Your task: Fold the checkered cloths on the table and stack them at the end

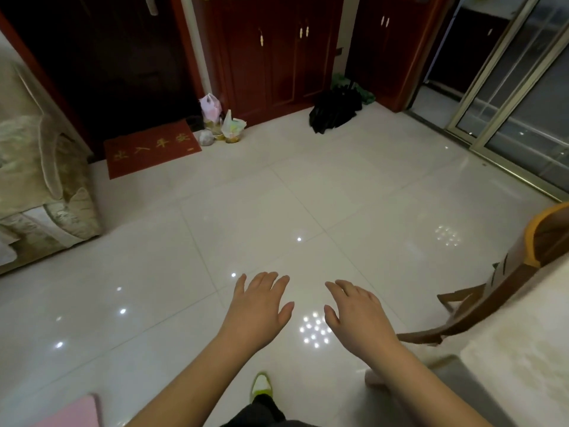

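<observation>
sofa [40, 180]: far left, pale floral cover
mat [151, 152]: red, gold letters, by a dark doorway
bags [221, 124]: small plastic bunch beside the mat
cabinets [271, 57]: dark red, along the back wall
floor [246, 211]: glossy white tile, light spots all over
left hand [261, 303]: palm down over the floor, fingers straight, holding nothing
right hand [354, 312]: same, flat and spread, nothing in it
chair [492, 297]: wooden, right side
table [523, 349]: pale edge at far right
cloths: can't tell where, none in view
</observation>
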Available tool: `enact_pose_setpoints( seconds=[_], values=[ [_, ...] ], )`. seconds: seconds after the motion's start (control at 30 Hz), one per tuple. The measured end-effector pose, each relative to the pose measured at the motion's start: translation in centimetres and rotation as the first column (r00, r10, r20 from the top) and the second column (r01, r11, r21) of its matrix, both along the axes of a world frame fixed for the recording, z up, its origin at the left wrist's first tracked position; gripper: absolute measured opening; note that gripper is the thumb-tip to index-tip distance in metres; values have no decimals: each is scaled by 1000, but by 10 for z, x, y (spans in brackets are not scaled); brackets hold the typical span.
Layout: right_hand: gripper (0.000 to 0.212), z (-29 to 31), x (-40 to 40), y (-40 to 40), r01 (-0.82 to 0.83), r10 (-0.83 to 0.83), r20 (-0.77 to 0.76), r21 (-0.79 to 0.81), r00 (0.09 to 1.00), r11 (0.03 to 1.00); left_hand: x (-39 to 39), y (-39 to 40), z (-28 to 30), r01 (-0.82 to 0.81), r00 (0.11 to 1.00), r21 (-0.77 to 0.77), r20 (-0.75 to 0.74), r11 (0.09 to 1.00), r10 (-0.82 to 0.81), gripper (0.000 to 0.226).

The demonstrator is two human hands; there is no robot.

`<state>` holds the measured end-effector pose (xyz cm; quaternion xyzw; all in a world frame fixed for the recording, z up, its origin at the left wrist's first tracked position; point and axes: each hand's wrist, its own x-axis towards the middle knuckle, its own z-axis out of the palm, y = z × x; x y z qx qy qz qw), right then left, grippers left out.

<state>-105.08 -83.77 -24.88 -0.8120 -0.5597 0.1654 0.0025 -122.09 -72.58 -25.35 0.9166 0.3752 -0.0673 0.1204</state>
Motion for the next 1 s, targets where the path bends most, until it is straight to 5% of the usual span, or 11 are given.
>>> enact_pose_setpoints(
  seconds=[0.3,0.87,1.0],
  values=[
    [52,11,67,70,240,-240,-4,0,971,971,88,110,2,254,966,3,46,967,-254,89],
    [52,2,338,100,526,-527,8,61,850,848,409,183,8,569,822,74,-9,819,-570,83],
    [49,12,391,98,597,-603,4,132,798,791,477,183,13,615,787,141,-41,776,-616,63]
  ],
)
